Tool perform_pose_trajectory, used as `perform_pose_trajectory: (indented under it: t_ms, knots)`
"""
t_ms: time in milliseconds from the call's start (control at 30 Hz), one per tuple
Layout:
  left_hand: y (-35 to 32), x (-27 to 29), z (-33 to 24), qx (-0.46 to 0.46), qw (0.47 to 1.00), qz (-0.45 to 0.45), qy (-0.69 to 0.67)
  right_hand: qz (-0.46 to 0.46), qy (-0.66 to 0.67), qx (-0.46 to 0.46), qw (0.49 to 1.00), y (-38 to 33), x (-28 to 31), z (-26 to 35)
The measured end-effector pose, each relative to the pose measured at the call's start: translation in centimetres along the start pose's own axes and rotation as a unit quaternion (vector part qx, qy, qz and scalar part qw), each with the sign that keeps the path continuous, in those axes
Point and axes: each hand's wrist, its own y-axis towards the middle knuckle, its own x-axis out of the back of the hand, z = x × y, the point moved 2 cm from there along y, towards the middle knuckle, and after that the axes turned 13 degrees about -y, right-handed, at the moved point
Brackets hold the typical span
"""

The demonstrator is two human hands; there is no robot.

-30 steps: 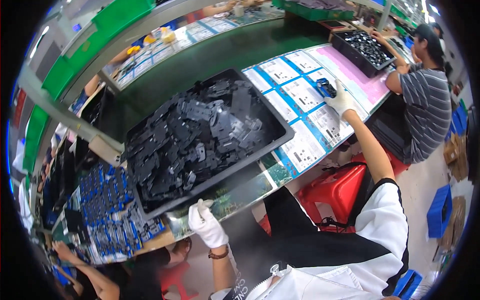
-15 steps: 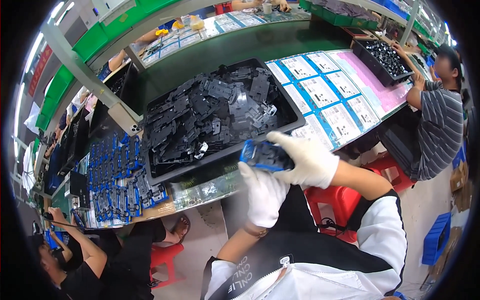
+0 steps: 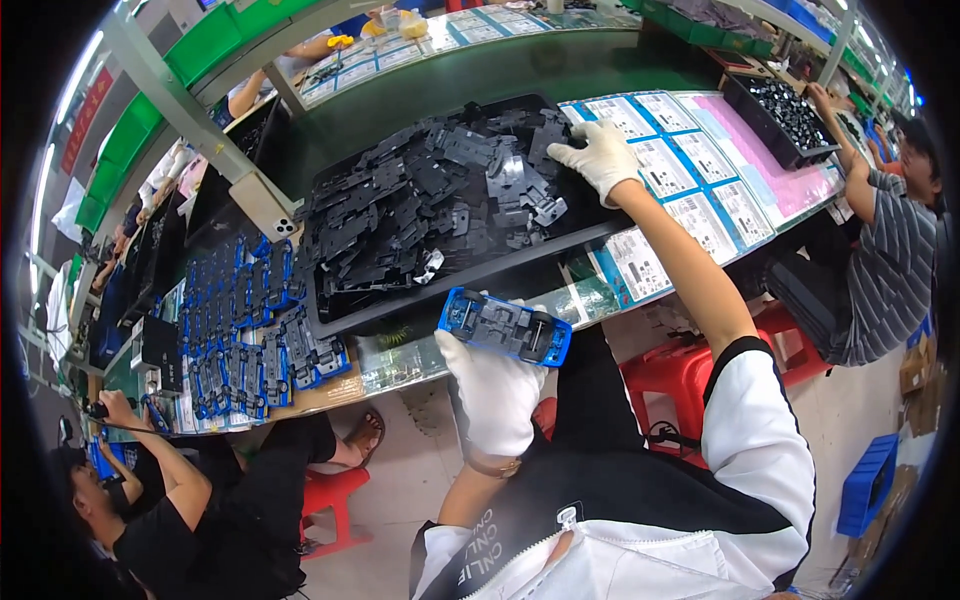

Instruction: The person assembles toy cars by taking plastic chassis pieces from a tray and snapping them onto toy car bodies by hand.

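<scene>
My left hand (image 3: 492, 400), in a white glove, grips a blue toy car (image 3: 503, 326) in front of the table edge. The car lies upside down, its black underside and wheels facing up. My right hand (image 3: 600, 163), gloved too, is stretched out over the right end of a large black tray (image 3: 470, 272). Its fingers are spread, and nothing shows between them. A heap of flat black plastic car bases (image 3: 400, 200) fills much of that tray.
Left of the tray, rows of blue toy cars (image 3: 235, 330) lie underside up. A phone (image 3: 262, 205) leans at the shelf post. Printed sheets (image 3: 655, 165) cover the table to the right, near another black bin (image 3: 780, 120). Co-workers sit at both sides; a red stool (image 3: 672, 385) stands beside me.
My right hand has left the car and reached forward to the tray's right end. The car, now in my left hand alone, shows its black underside. The view has shifted slightly.
</scene>
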Motion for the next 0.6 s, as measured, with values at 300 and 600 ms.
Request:
perform_pose_trajectory:
  t_ms: [300,600]
  knots:
    - [-0.8,0.5,-2.0,-0.04,0.997,-0.048,0.045,0.003,-0.031,0.023,0.999,-1.2,1.7,4.7]
    - [-1.6,0.4,-2.2,-0.01,0.999,-0.031,0.018,-0.092,0.228,0.038,0.968,-0.2,-1.5,2.3]
